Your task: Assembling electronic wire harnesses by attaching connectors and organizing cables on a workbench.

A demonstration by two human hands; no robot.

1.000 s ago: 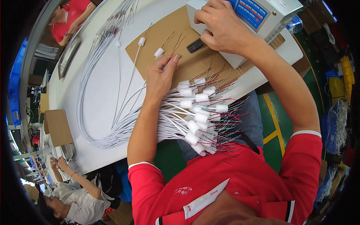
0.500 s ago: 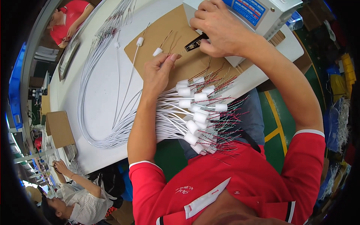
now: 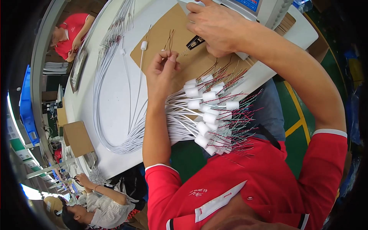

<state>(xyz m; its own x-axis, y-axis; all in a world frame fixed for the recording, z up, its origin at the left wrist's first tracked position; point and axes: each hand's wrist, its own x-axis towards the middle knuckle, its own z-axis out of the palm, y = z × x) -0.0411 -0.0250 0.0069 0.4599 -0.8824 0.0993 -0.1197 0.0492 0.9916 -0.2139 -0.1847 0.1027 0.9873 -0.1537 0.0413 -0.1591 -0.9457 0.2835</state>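
Note:
My left hand (image 3: 163,69) is closed, thumb against fingers, on a thin twisted wire pair (image 3: 184,52). Dark brown wire ends (image 3: 170,38) stick up beside its fingertips. My right hand (image 3: 220,32) curls around a black tapered tool (image 3: 195,42) with gold-coloured marks. The tool's tip meets or nearly meets the twisted pair; the rest is hidden under my palm. Below my hands lies a bundle of white cables (image 3: 126,147), ending in white cylindrical sleeves (image 3: 210,96) with red, green and brown twisted wires (image 3: 245,111). One sleeved cable (image 3: 144,45) lies apart on brown cardboard (image 3: 161,28).
A white and grey machine with a blue keypad (image 3: 247,4) stands beyond my right hand. The cables rest on a white table (image 3: 115,90); a dark tray (image 3: 78,69) is at its left edge. Two other people (image 3: 73,32) work at left. A cardboard box (image 3: 78,138) stands lower left.
The view has shifted, moving the scene slightly right. My right hand and the black tool have moved a little left. The white sleeve beside my left hand is now mostly hidden, with brown wires against its fingertips.

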